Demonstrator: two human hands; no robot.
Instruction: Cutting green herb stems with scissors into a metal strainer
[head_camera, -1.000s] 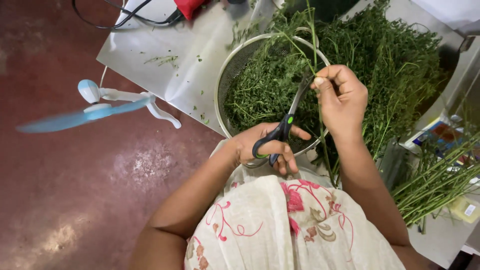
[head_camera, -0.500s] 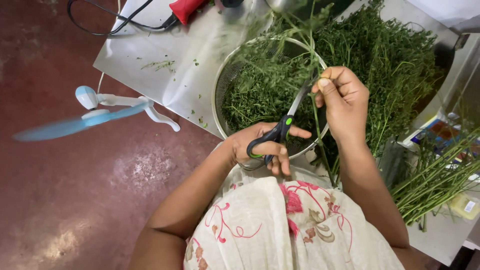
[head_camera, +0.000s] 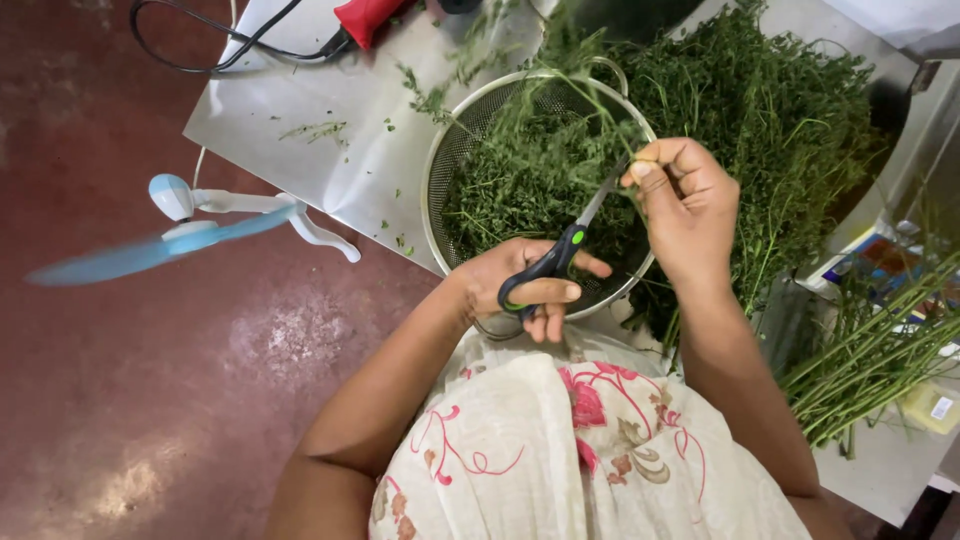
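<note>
At frame centre, the left hand (head_camera: 520, 290) grips black green-accented scissors (head_camera: 560, 255). The right hand (head_camera: 685, 205) pinches green herb stems (head_camera: 590, 95) over the round metal mesh colander (head_camera: 450, 150) on the steel worktop (head_camera: 300, 110).

One pair of scissors (head_camera: 560, 262), one mesh strainer (head_camera: 445, 160), one fan (head_camera: 190, 225), perhaps two herb heaps (head_camera: 780, 120).

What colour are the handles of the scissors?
The scissors have black handles with bright green accents, seen in the head view.
</note>
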